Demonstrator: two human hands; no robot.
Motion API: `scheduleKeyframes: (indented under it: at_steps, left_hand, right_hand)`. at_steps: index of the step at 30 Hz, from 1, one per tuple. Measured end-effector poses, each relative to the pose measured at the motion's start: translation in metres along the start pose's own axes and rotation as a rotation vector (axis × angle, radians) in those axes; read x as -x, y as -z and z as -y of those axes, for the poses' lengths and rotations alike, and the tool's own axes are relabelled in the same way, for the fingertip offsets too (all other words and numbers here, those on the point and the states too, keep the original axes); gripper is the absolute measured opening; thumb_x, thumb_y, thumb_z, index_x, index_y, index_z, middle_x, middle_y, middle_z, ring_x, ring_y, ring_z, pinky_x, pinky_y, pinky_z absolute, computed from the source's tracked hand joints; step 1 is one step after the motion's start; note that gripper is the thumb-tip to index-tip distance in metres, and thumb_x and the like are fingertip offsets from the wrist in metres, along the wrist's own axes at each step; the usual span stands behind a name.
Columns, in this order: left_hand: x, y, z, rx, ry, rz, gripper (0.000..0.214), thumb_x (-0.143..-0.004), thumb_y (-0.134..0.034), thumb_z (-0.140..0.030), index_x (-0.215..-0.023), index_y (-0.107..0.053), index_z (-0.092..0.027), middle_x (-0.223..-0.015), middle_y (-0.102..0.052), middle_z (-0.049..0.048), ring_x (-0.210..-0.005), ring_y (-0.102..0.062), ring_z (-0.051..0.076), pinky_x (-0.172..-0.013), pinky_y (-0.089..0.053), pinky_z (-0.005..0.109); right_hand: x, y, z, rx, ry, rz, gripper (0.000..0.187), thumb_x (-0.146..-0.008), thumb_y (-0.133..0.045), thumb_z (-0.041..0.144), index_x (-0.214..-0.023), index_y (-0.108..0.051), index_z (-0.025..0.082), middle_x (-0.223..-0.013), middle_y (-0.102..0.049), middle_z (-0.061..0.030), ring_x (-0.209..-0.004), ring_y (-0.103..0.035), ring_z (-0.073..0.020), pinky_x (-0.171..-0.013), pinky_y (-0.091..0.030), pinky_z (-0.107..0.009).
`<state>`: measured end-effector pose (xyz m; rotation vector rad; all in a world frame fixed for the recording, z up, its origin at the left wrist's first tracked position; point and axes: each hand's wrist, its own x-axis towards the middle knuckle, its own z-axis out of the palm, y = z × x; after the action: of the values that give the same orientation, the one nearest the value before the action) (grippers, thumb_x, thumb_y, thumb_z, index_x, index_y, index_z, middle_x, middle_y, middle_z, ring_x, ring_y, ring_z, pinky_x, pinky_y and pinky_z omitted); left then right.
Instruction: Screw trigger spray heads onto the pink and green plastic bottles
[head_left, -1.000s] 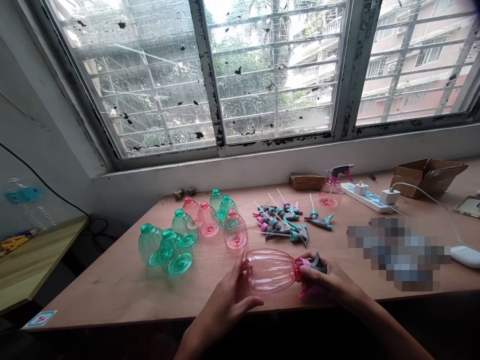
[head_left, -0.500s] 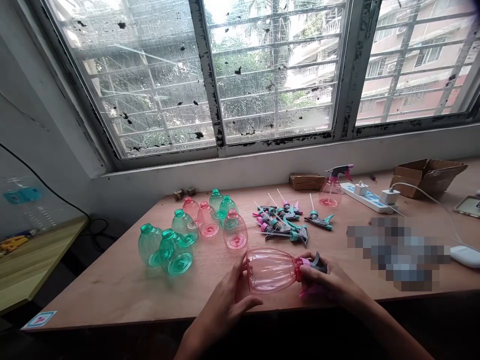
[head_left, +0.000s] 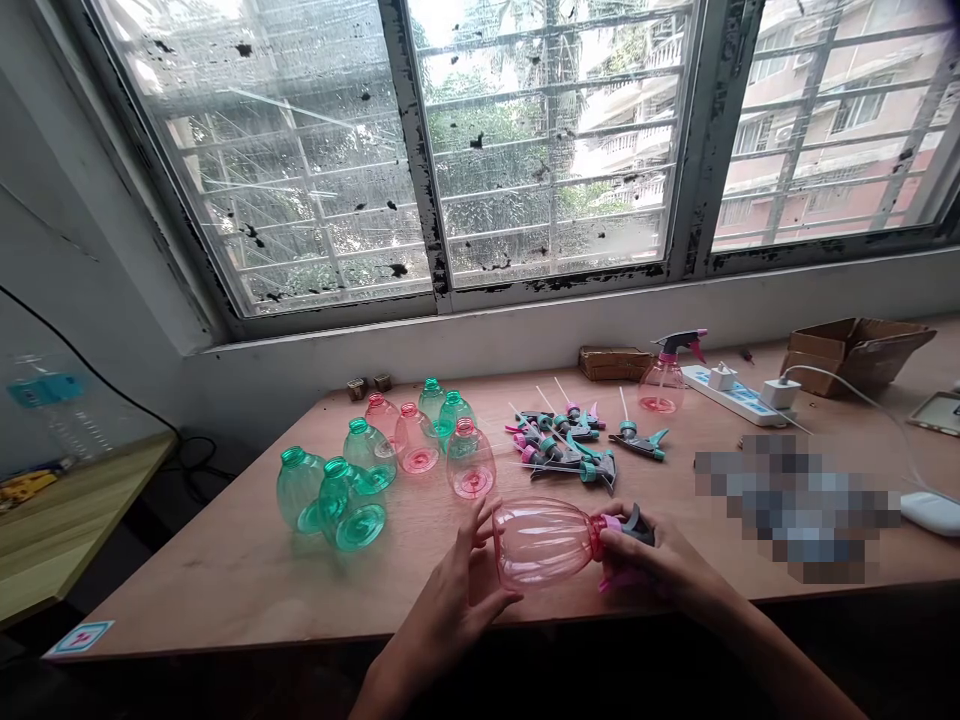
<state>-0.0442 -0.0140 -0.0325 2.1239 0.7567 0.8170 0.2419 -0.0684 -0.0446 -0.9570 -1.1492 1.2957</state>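
Note:
A pink see-through spray bottle point(head_left: 544, 545) lies sideways in the air above the table's front edge, its base to the left. My right hand point(head_left: 660, 560) is closed around its neck and the pink-and-grey trigger head, hiding part of it. At the base end is my left hand point(head_left: 457, 585), thumb at the lower edge and fingertips at the upper edge, with a gap between palm and base. Beyond my hands lies a pile of loose trigger heads point(head_left: 566, 440) with thin tubes. To its left stand several capless bottles, green point(head_left: 351, 510) and pink point(head_left: 471, 465).
A pink spray bottle with its trigger head point(head_left: 661, 385) stands at the back, beside a white power strip point(head_left: 739, 398). An open cardboard box point(head_left: 847, 360) is at the right. A white mouse-like object point(head_left: 930, 512) lies near a blurred patch. The window wall closes off the table's point(head_left: 225, 590) back.
My left fingers have shifted slightly and spread a little around the bottle's base. The bottle and my right hand have hardly moved.

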Motion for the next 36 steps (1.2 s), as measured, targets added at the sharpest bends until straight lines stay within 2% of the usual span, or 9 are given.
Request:
scheduleKeyframes:
  at_steps: [7,11,18,22,27,31,36]
  left_hand:
    - [0.003,0.004,-0.007,-0.108,0.055,0.067,0.093,-0.086,-0.074,-0.031,-0.155,-0.012,-0.033,-0.158,-0.037,0.0088,-0.14,-0.043,0.031,-0.118,-0.035,0.047]
    - [0.004,0.006,-0.007,-0.134,0.057,0.056,0.083,-0.091,-0.068,-0.035,-0.154,-0.015,-0.036,-0.157,-0.038,0.0063,-0.141,-0.043,0.029,-0.118,-0.035,0.047]
    - [0.002,0.003,-0.003,-0.237,-0.01,0.027,0.088,-0.09,-0.068,-0.03,-0.155,-0.009,-0.036,-0.162,-0.028,0.0067,-0.147,-0.03,0.029,-0.121,-0.028,0.05]
    - [0.003,0.002,-0.004,-0.222,-0.012,0.053,0.086,-0.092,-0.064,-0.027,-0.156,-0.007,-0.033,-0.162,-0.026,0.01,-0.144,-0.037,0.03,-0.119,-0.033,0.048]
    - [0.003,0.002,-0.006,-0.152,0.016,0.062,0.08,-0.096,-0.057,-0.025,-0.156,-0.005,-0.034,-0.155,-0.041,0.0091,-0.136,-0.049,0.027,-0.116,-0.037,0.044]
    - [0.002,0.004,-0.006,-0.106,0.051,0.063,0.086,-0.092,-0.066,-0.033,-0.156,-0.008,-0.035,-0.156,-0.04,0.0084,-0.136,-0.048,0.028,-0.116,-0.036,0.044]
    - [0.002,0.005,-0.011,-0.105,0.068,0.041,0.077,-0.092,-0.064,-0.038,-0.155,-0.019,-0.034,-0.159,-0.035,0.0058,-0.141,-0.042,0.029,-0.117,-0.036,0.043]
  right_hand:
    - [0.0,-0.002,0.001,-0.013,-0.007,-0.012,0.035,-0.081,-0.077,0.044,-0.097,-0.062,0.016,-0.072,-0.071,-0.0008,-0.062,-0.066,-0.017,-0.06,-0.061,-0.032]
    - [0.002,-0.003,0.001,-0.019,-0.018,-0.021,0.037,-0.081,-0.077,0.044,-0.099,-0.062,0.016,-0.072,-0.07,-0.0008,-0.062,-0.066,-0.017,-0.06,-0.062,-0.032]
    - [0.002,-0.004,0.003,-0.019,-0.01,-0.024,0.037,-0.08,-0.078,0.045,-0.097,-0.061,0.016,-0.073,-0.07,-0.0009,-0.062,-0.066,-0.0167,-0.061,-0.062,-0.033]
    - [0.002,-0.004,0.005,-0.012,-0.012,-0.025,0.039,-0.078,-0.078,0.047,-0.093,-0.061,0.016,-0.071,-0.069,-0.0009,-0.061,-0.065,-0.0165,-0.06,-0.062,-0.032]
    - [0.002,-0.005,0.005,-0.025,-0.026,-0.036,0.038,-0.077,-0.079,0.047,-0.09,-0.062,0.016,-0.075,-0.07,-0.0022,-0.063,-0.065,-0.0176,-0.061,-0.062,-0.035]
    - [0.002,-0.005,0.004,-0.02,-0.03,-0.045,0.04,-0.076,-0.08,0.048,-0.094,-0.062,0.017,-0.073,-0.069,-0.0012,-0.061,-0.065,-0.0183,-0.061,-0.062,-0.036]
    - [0.003,-0.003,0.004,0.01,-0.017,-0.042,0.04,-0.079,-0.078,0.048,-0.097,-0.062,0.016,-0.071,-0.07,-0.0015,-0.063,-0.066,-0.0185,-0.062,-0.06,-0.034]
